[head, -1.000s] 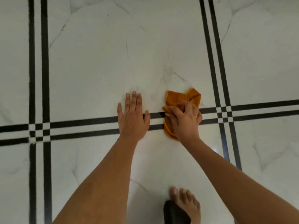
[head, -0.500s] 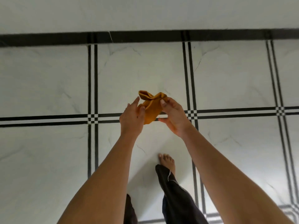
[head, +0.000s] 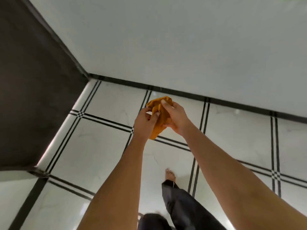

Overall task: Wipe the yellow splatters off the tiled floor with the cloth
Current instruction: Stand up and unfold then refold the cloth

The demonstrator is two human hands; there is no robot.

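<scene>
An orange cloth (head: pixel 159 117), bunched up, hangs in the air between both hands, above the tiled floor (head: pixel 103 146) and not touching it. The left hand (head: pixel 144 123) pinches its near edge. The right hand (head: pixel 176 118) has its fingers (head: pixel 165 102) curled round the far side. No yellow splatters show on the tiles in view. A bare foot (head: pixel 170 174) stands below, with a pale wall (head: pixel 182 47) beyond. A loose regrip could drop the cloth, and a soiled face turned down could smear the floor. A second ago the right hand pressed the cloth to the floor and the left lay flat beside it.
</scene>
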